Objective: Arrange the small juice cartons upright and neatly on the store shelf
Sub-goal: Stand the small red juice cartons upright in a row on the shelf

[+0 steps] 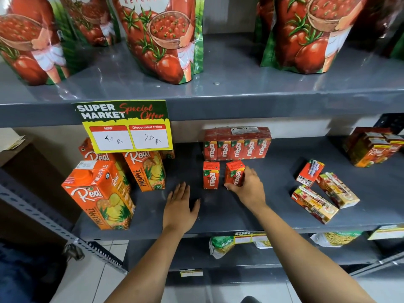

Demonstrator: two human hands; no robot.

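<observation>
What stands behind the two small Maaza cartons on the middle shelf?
Behind the two small Maaza cartons stands a shrink-wrapped Maaza multipack, upright near the shelf's back. Whatever is behind that pack is hidden.

On the grey metal shelf (273, 193), two upright small red Maaza cartons (211, 175) stand before the shrink-wrapped Maaza multipack (237, 143); tall orange pineapple cartons (99, 194) stand left, three toppled small cartons (314, 204) lie right.
</observation>
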